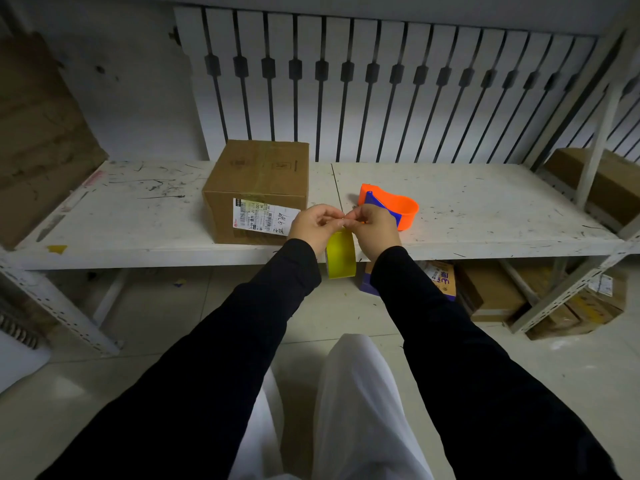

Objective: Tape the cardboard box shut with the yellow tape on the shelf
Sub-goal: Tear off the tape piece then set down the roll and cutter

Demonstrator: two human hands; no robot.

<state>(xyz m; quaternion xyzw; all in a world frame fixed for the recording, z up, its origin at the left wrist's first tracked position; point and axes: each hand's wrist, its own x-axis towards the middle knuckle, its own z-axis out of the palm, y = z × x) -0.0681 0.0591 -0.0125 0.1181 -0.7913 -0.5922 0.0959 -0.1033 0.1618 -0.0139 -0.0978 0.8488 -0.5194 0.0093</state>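
A brown cardboard box with a white shipping label stands on the white shelf, its top flaps folded down. In front of the shelf edge, both hands hold a roll of yellow tape. My left hand and my right hand pinch at the roll's top, fingertips touching each other. The roll hangs below my hands, just right of the box's front corner. An orange and blue tape dispenser lies on the shelf right behind my right hand.
A big cardboard sheet leans at the left end of the shelf. Several more boxes sit under the shelf at the right, and another box stands on the adjoining rack. A slatted white panel backs the shelf.
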